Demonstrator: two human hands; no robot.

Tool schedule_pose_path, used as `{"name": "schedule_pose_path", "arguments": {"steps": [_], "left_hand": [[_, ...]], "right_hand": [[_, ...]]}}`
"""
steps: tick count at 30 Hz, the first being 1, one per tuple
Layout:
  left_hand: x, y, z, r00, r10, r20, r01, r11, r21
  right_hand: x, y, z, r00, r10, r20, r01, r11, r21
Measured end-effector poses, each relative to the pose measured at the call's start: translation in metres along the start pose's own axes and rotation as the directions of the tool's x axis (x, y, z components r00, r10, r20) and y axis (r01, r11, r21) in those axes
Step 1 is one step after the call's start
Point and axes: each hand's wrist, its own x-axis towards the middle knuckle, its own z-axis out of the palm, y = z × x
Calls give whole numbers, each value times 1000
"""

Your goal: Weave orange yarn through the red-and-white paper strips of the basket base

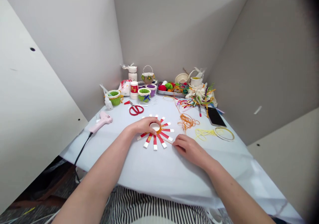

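Observation:
A paper cup [155,141] with its wall cut into red-and-white strips lies splayed out like a sun on the table. My left hand [144,125] grips its round middle, thumb and fingers on either side of the ring. Orange yarn [167,141] is wound about that ring, and a length of it runs out to the right. My right hand [188,148] pinches this strand just beyond the strip ends, fingers closed. Behind the right hand lies a loose tangle of the same orange yarn [188,121]. The strips under my left hand are partly hidden.
Red scissors [136,110] and a pink glue gun [101,122] lie left. Green baskets [115,99], a glue bottle [108,103] and a yarn tray [171,93] stand behind. Right are yellow yarn [206,134], a hoop [224,134] and a phone [216,117]. Panels enclose the table.

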Motion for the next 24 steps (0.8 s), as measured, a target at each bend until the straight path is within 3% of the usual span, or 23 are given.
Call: {"name": "schedule_pose_path", "arguments": {"steps": [6, 13, 16, 19, 24], "left_hand": [[1, -8, 2, 1000, 5, -8, -5, 1000, -17], [1, -5, 2, 1000, 11, -16, -11, 1000, -17], [0, -1, 1, 1000, -3, -12, 3, 1000, -15], [-1, 2, 1, 999, -32, -18, 32, 999, 3], [-2, 5, 2, 997, -68, -38, 69, 997, 23]], "right_hand": [[12, 11, -2, 990, 123, -66, -130, 986, -105], [67, 34, -5, 975, 221, -12, -221, 973, -61], [84, 40, 6, 950, 293, -106, -299, 953, -54], [86, 45, 18, 929, 328, -172, -340, 940, -39], [80, 50, 27, 932, 305, -197, -314, 949, -14]]}}
